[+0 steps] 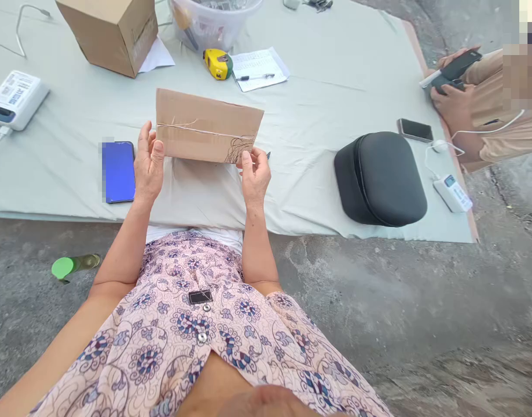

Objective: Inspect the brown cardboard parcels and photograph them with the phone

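A flat piece of brown cardboard (205,124) is held up, tilted, above the cloth-covered table. A pale crease runs across it, and dark curved scribbled lines mark its lower right corner. My left hand (149,165) grips its left edge, the thumb at the lower corner. At the lower right corner, my right hand (255,176) pinches the board between thumb and fingers. A small dark tip (268,155), perhaps of a pen, pokes out beside the right fingers; the rest of it is hidden. Just left of my left hand lies a phone (118,172) with a blue screen.
Behind stand a cardboard box (113,35), a plastic tub (213,26), a yellow tape measure (217,63) and a notepad (266,61) with a pen. A black case (381,179) sits right. Across the right edge, another person's hands (454,101) hold a dark object. A green-capped bottle (63,267) is below left.
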Demonstrator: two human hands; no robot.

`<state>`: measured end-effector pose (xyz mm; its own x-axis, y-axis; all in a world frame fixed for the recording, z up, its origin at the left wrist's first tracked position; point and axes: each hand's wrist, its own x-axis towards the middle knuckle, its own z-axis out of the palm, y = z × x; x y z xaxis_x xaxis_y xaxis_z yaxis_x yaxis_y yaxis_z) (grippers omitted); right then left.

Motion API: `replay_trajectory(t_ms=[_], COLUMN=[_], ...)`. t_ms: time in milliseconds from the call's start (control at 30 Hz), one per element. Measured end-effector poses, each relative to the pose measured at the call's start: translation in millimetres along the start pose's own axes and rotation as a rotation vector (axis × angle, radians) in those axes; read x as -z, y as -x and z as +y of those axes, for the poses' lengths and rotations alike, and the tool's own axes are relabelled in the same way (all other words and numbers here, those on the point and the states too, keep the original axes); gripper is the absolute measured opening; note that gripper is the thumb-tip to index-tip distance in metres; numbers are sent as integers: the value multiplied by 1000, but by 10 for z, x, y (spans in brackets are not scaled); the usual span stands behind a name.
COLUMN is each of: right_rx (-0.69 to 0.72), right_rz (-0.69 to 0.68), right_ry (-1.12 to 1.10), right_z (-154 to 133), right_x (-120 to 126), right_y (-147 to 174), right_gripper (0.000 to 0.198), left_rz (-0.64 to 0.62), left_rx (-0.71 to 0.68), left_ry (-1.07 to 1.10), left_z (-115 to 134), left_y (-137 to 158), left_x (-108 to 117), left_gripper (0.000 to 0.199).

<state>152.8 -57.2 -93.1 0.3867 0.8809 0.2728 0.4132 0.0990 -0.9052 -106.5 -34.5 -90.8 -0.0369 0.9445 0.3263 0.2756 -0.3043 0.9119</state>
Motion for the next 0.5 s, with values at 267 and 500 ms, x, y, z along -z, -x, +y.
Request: replay_trajectory(t_ms=[267,500], right_rx=[55,52], right_rz=[78,136], right_ry=[23,50], right_z=[52,33], right_x=[22,-20], right_y=[137,295], right_gripper=[43,45], left_rz=[430,309], left_rx=[457,536], left_ry=[-670,-808], left_z=[-74,97], left_y=[399,470], left_x=[806,677], left_gripper=[44,44])
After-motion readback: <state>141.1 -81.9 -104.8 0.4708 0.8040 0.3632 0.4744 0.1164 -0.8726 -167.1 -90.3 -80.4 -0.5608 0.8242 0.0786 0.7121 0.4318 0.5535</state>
